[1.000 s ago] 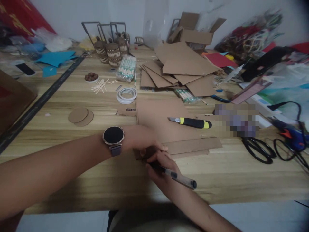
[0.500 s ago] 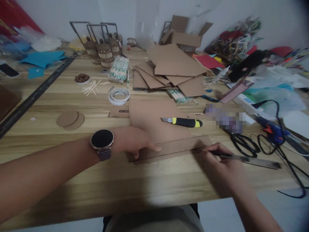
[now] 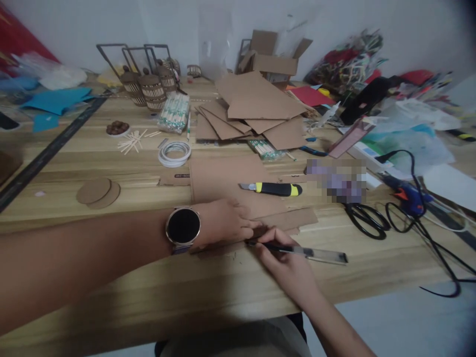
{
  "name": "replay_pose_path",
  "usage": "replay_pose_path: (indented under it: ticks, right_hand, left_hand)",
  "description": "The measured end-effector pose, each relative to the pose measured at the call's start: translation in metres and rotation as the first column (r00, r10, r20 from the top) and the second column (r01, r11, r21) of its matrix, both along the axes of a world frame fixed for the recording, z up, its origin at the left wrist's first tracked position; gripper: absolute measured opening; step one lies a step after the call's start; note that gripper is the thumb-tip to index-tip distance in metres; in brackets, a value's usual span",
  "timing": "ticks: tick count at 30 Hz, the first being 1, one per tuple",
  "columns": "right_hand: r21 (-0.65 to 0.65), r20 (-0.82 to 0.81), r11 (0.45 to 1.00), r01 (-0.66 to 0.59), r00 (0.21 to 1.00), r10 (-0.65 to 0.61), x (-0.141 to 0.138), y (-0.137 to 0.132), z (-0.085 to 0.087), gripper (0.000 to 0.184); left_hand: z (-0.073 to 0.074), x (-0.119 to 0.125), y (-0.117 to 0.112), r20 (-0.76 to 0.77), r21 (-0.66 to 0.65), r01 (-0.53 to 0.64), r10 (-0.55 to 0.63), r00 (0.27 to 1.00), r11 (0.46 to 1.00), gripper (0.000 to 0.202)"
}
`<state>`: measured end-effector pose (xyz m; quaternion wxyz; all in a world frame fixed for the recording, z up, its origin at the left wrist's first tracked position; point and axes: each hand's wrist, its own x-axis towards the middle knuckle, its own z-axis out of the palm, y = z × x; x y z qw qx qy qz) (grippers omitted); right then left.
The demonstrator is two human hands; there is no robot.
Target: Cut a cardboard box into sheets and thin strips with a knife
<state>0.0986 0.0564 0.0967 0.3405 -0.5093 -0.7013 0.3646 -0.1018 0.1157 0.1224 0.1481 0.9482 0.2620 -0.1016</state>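
My left hand (image 3: 226, 223), with a watch on its wrist, lies over a narrow cardboard strip (image 3: 301, 216), its fingers stretched out and pressing down. A second cardboard edge shows just below the strip. My right hand (image 3: 288, 265) is closed round a slim pen-like tool (image 3: 308, 252) with a black front and a greyish rear. Its tip meets the cardboard close to my left fingertips, too small to make out. Behind the hands lies a larger cardboard sheet (image 3: 226, 173). A black and yellow utility knife (image 3: 278, 189) rests on it, blade out to the left.
Two cardboard discs (image 3: 98, 192) and tape rolls (image 3: 174, 153) sit to the left. Stacked cardboard pieces (image 3: 260, 99) stand behind. On the right are scissors (image 3: 368, 220) and a blue glue gun (image 3: 411, 198) with its cord. The table's front edge runs close to my body.
My right hand has moved left along the cardboard with the tool, close to my left hand. My left hand has shifted right over the strip. The view has moved slightly.
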Motion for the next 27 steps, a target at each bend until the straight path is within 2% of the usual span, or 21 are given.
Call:
replay_pose_path:
  ticks: [3, 7, 10, 12, 15, 17, 19, 21, 22, 24, 27]
  right_hand:
    - [0.042, -0.005, 0.999, -0.013, 1.000, 0.013, -0.002, 0.000, -0.007, 0.015]
    - [0.029, -0.010, 0.999, -0.027, 1.000, 0.027, -0.004, 0.002, -0.012, 0.015]
    - [0.034, 0.047, 0.999, -0.002, 0.999, 0.000, 0.005, 0.007, -0.010, 0.015]
    - [0.042, 0.115, 0.998, 0.037, 0.993, -0.041, 0.025, 0.014, -0.008, 0.016]
    - [0.078, 0.219, 0.982, 0.173, 0.958, -0.187, 0.076, 0.028, 0.001, 0.017]
    - [0.158, 0.277, 0.929, 0.333, 0.888, -0.366, 0.113, 0.036, 0.009, 0.017]
    - [0.203, 0.338, 0.879, 0.431, 0.812, -0.476, 0.142, 0.043, 0.019, 0.015]
    - [0.290, 0.386, 0.841, 0.457, 0.748, -0.540, 0.154, 0.050, 0.029, 0.014]
    - [0.347, 0.419, 0.839, 0.420, 0.731, -0.539, 0.154, 0.054, 0.032, 0.014]
    - [0.453, 0.538, 0.857, 0.246, 0.691, -0.483, 0.141, 0.065, 0.039, 0.018]
    - [0.467, 0.778, 0.879, -0.096, 0.517, -0.357, 0.101, 0.089, 0.049, 0.022]
  left_hand:
    - [-0.004, -0.002, 0.005, 0.035, -0.016, 0.119, -0.118, 0.992, 0.993, 0.092]
    - [-0.009, -0.005, 0.008, 0.048, -0.004, 0.156, -0.155, 0.987, 0.988, 0.095]
    - [-0.013, -0.006, 0.007, 0.091, 0.005, 0.162, -0.162, 0.983, 0.987, 0.090]
    - [-0.013, -0.005, 0.006, 0.093, -0.002, 0.153, -0.152, 0.984, 0.988, 0.083]
    - [-0.006, -0.002, 0.005, 0.058, -0.013, 0.137, -0.136, 0.989, 0.991, 0.083]
    - [0.001, 0.000, 0.004, 0.006, -0.011, 0.135, -0.135, 0.991, 0.991, 0.087]
    - [0.006, 0.000, 0.004, -0.034, -0.003, 0.145, -0.145, 0.989, 0.989, 0.087]
    - [0.007, 0.000, 0.003, -0.027, 0.007, 0.155, -0.155, 0.988, 0.988, 0.084]
    - [0.007, 0.000, 0.002, -0.011, 0.013, 0.156, -0.155, 0.988, 0.988, 0.083]
    - [0.004, 0.001, 0.000, 0.021, 0.027, 0.140, -0.141, 0.990, 0.990, 0.075]
    - [0.003, 0.002, -0.007, 0.020, 0.056, 0.050, -0.051, 0.999, 0.997, 0.052]
